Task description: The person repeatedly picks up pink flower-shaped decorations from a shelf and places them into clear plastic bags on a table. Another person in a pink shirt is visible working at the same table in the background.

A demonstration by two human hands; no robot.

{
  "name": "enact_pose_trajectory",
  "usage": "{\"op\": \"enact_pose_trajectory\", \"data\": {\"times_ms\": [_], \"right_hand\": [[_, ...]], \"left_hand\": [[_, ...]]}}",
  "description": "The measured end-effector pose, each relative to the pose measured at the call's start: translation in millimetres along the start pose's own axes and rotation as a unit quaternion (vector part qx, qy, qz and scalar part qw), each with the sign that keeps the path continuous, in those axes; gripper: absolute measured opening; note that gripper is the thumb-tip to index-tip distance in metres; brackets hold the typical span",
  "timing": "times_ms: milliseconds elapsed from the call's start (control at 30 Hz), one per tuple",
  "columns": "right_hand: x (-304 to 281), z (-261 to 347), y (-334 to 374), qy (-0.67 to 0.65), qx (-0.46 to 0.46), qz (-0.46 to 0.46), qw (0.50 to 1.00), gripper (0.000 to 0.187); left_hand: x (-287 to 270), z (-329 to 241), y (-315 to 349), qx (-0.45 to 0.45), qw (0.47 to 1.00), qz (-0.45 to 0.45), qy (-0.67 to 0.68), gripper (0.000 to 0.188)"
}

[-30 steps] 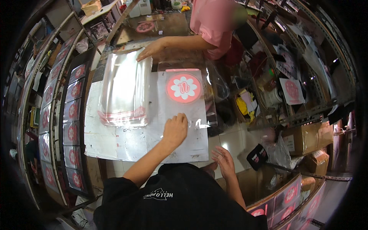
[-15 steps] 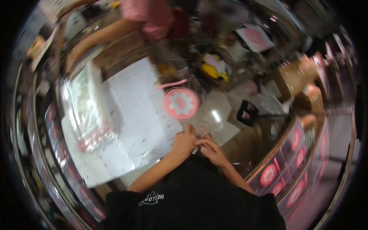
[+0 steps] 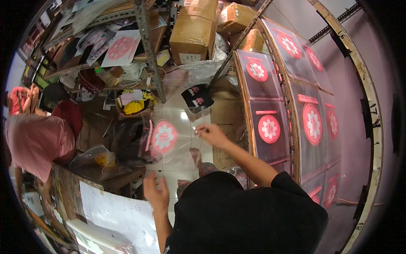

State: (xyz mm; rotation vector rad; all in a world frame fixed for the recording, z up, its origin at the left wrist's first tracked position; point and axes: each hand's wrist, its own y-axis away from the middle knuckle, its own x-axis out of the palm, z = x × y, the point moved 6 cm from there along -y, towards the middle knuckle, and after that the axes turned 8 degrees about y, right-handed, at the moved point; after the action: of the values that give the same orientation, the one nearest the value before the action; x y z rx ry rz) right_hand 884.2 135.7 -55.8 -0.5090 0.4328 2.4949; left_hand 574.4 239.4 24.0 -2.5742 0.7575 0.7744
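A clear plastic sheet printed with a pink disc and white flower (image 3: 164,137) hangs in front of me, a pink strip beside the disc. Its edges are hard to make out against the tiled floor. My right hand (image 3: 211,134) pinches what looks like the sheet's right edge between thumb and fingers. Below the sheet's lower left part is my left hand (image 3: 155,191), slightly blurred, with its fingers apart and nothing visible in them.
To the right, racks carry several similar printed sheets (image 3: 269,129). Cardboard boxes (image 3: 192,34) stand ahead. A white-covered table (image 3: 116,211) is at lower left, where a person in a pink top (image 3: 40,142) leans. A dark printed cloth (image 3: 197,98) lies on the floor.
My view has swung right, from the table toward the racks. My hands, close together before, are now apart, the right one raised at the sheet's right side.
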Motion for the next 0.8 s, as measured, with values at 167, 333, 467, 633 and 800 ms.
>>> {"op": "enact_pose_trajectory", "data": {"times_ms": [167, 333, 467, 633, 800], "right_hand": [[-124, -33, -65, -0.002, 0.023, -0.042, 0.999, 0.024], [-239, -74, -104, -0.149, 0.008, -0.151, 0.977, 0.041], [-320, -119, -99, -0.173, 0.05, -0.279, 0.943, 0.045], [-366, -214, -50, -0.352, 0.055, -0.458, 0.815, 0.058], [-365, -317, -11, -0.393, 0.105, -0.562, 0.72, 0.062]], "left_hand": [[-46, 87, 16, -0.112, 0.98, -0.091, -0.139, 0.037], [-61, 134, 48, -0.201, 0.936, -0.165, -0.236, 0.039], [-32, 130, 53, -0.164, 0.907, -0.107, -0.373, 0.039], [-29, 139, 51, -0.197, 0.896, -0.081, -0.39, 0.042], [-23, 128, 48, -0.2, 0.884, -0.061, -0.418, 0.04]]}}
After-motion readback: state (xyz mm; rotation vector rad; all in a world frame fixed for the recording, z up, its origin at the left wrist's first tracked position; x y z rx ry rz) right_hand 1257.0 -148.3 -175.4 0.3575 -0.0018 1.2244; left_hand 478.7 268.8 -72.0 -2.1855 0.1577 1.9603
